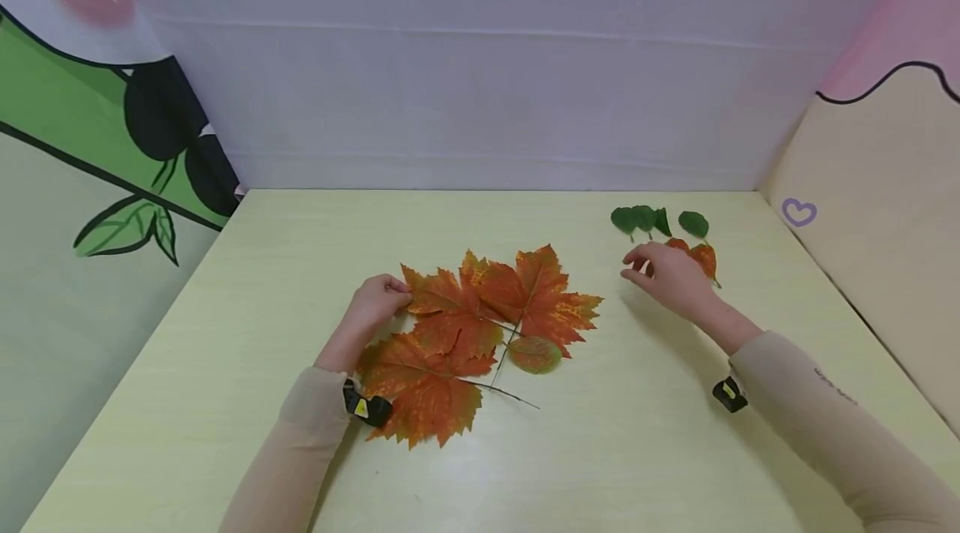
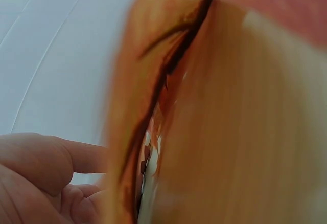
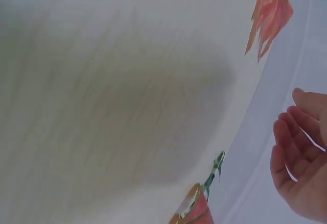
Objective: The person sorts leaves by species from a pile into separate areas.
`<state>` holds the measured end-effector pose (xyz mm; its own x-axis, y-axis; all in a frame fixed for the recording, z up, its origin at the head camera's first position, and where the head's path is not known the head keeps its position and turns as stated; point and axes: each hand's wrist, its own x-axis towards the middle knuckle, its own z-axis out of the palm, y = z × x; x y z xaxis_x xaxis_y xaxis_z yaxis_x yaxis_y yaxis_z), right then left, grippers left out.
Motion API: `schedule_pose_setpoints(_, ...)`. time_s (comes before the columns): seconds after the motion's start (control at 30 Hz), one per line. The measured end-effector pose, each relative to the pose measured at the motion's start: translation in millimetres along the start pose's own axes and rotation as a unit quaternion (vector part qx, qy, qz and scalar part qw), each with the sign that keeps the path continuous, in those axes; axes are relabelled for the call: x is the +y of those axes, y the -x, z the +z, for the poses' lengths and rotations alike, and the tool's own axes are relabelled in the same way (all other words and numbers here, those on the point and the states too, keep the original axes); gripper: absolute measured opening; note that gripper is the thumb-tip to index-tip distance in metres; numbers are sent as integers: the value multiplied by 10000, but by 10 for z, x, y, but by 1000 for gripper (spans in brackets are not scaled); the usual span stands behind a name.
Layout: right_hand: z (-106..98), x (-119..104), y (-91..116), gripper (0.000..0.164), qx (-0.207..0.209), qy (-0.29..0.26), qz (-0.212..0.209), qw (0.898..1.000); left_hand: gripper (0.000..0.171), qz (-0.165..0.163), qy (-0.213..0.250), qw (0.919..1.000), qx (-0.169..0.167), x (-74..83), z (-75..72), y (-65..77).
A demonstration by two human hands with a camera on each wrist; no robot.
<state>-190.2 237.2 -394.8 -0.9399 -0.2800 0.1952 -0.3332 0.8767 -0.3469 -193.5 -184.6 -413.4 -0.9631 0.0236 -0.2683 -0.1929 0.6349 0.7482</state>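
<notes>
Three large orange maple leaves lie overlapping on the table: an upper left one (image 1: 450, 308), an upper right one (image 1: 543, 296) and a lower one (image 1: 423, 387). My left hand (image 1: 372, 304) pinches the left tip of the upper left leaf. In the left wrist view a blurred orange leaf (image 2: 135, 65) stands close to the camera and hides the fingertips of that hand (image 2: 46, 178). An oval green-orange leaf (image 1: 535, 356) touches the maple leaves' stems. My right hand (image 1: 671, 275) hovers above the table with loosely bent fingers and holds nothing.
Several small green leaves (image 1: 645, 218) lie in a row at the back right. Small orange-red leaves (image 1: 705, 258) are beside my right hand, partly covered by it. Behind the pale table (image 1: 600, 450) stands a white cloth wall (image 1: 487, 100), with printed panels on both sides.
</notes>
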Motion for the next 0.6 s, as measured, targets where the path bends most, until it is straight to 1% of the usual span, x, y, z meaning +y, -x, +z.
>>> schedule_pose_setpoints(0.07, 48, -103, 30, 23, -167, -300, -264, 9991, 21, 2, -9, 10000, 10, 7, -3, 3)
schedule_pose_setpoints(0.17, 112, -244, 83, 24, -440, -694, -692, 9942, 21, -15, -11, 10000, 32, 12, -5, 7)
schedule_pose_setpoints(0.3, 179, -419, 154, 27, -838, -881, -1222, 9850, 23, -43, 11, 10000, 58, 13, -6, 16)
schedule_pose_setpoints(0.33, 192, -464, 170, 27, -933, -888, -1312, 9830, 24, -54, 28, 10000, 70, 12, -7, 19)
schedule_pose_setpoints(0.43, 239, -568, 209, 27, -1182, -670, -1558, 9784, 29, -61, 87, 9999, 100, 13, -11, 31)
schedule_pose_setpoints(0.6, 319, -683, 245, 27, -1332, -275, -2127, 9676, 31, -71, 246, 9996, 101, 9, -7, 35)
